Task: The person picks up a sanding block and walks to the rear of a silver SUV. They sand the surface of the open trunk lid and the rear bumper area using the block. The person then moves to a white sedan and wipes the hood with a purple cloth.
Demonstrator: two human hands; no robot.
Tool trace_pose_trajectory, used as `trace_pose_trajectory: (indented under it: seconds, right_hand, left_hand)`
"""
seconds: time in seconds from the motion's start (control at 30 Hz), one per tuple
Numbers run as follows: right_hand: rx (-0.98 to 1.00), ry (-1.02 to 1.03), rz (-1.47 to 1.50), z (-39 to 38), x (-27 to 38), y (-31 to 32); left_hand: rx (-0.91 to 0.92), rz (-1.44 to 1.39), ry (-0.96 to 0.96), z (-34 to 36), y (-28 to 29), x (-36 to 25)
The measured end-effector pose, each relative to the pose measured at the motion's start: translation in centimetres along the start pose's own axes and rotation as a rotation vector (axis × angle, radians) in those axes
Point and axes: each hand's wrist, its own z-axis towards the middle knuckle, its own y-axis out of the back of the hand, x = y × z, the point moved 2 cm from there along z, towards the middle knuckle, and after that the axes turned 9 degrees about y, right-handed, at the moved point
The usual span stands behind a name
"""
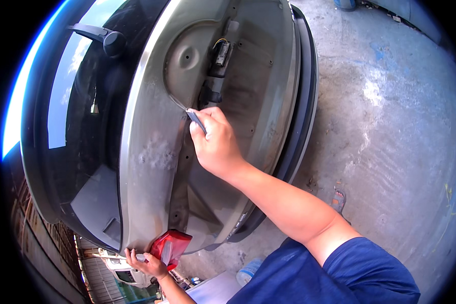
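Observation:
My right hand (217,143) is closed round a small tool (196,121) with a flat grey handle. The tool's thin tip meets the curved edge of a recess in the greenish-grey car tailgate (149,114); its exact kind is hard to make out. Further down, my left hand (149,264) rests at the tailgate's lower-left corner in the picture, its fingers apart. Right beside it is a red and clear tail light (171,248). A dull whitish scuffed patch (157,153) marks the paint to the left of my right hand.
A dark rear window (93,162) with a wiper (109,40) lies left of the panel. In the tailgate recess, a small fitting with a yellow wire (221,53) is exposed. The dark bumper (305,101) borders the concrete floor (380,131). A whitish vehicle (124,268) stands beyond my left hand.

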Motion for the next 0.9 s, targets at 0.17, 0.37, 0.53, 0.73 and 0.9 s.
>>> trace_pose_trajectory:
  seconds: [0.17,0.37,0.53,0.73,0.9]
  right_hand:
    - [-0.026,0.042,-0.079,-1.8,-0.2,-0.7]
    - [-0.076,0.050,0.000,-0.6,-0.1,-0.8]
    - [-0.056,0.073,-0.043,0.1,0.2,-0.7]
    - [-0.068,0.026,-0.032,-2.1,0.3,-1.0]
    - [-0.033,-0.045,0.025,-2.5,0.5,-1.1]
  left_hand:
    - [-0.006,-0.003,0.004,-0.2,-0.2,0.2]
    - [0.004,-0.005,0.007,-0.2,-0.1,0.3]
    - [0.004,-0.014,0.016,-0.2,0.0,0.0]
    - [-0.001,-0.001,0.008,-0.1,0.0,0.1]
    - [-0.003,0.013,-0.013,-0.1,0.0,0.0]
